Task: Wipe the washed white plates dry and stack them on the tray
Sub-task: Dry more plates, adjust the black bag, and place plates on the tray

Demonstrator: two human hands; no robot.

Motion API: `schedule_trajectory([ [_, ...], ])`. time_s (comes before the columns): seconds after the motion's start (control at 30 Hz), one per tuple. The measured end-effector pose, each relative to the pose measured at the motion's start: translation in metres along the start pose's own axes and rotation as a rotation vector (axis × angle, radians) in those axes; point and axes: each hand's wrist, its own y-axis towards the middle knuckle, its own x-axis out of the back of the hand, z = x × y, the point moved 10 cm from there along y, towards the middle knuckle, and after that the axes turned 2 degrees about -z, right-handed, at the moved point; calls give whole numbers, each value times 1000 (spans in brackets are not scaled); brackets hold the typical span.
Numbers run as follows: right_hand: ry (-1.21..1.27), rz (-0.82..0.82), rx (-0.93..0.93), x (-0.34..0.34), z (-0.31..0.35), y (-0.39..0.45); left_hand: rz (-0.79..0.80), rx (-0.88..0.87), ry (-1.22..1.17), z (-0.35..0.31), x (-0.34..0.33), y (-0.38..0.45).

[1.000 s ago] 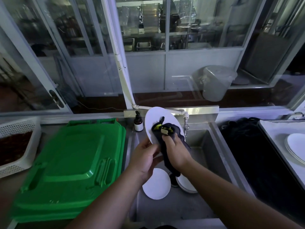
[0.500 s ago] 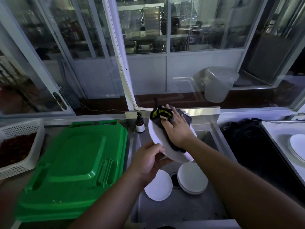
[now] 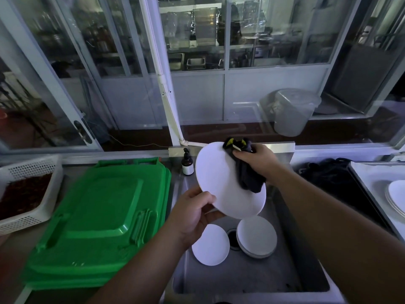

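My left hand grips the lower left rim of a white plate, held tilted above the sink. My right hand holds a dark cloth with yellow trim against the plate's upper right edge. Down in the sink lie a single white plate and a small stack of white plates. At the far right, more white plates sit stacked on a tray.
Stacked green plastic lids lie on the counter left of the sink. A white perforated basket with dark red contents stands at far left. A brown pump bottle stands behind the sink. A dark bundle lies between sink and tray.
The cloth and my right hand slid from the plate's centre up to its upper right edge. The plate tilted flatter, showing more of its bare face.
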Motion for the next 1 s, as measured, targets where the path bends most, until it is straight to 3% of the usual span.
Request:
schedule_trajectory([
  [0.23,444,-44,-287,-16,-43,-31,-39,-95,-89,1,1,8],
  [0.37,643,54,-443,-44,-65,-49,-38,-122,-106,-9,4,12],
  [0.6,618,17,-301,-15,-43,-52,18,-93,-97,-9,0,13],
  [0.77,740,129,-304,-19,-33,-56,18,-86,-140,-13,2,15],
  [0.9,673,89,-254,-13,-33,-52,41,-62,-92,-11,0,10],
  [1.0,676,150,-272,-17,-35,-53,30,-47,-27,-29,3,10],
])
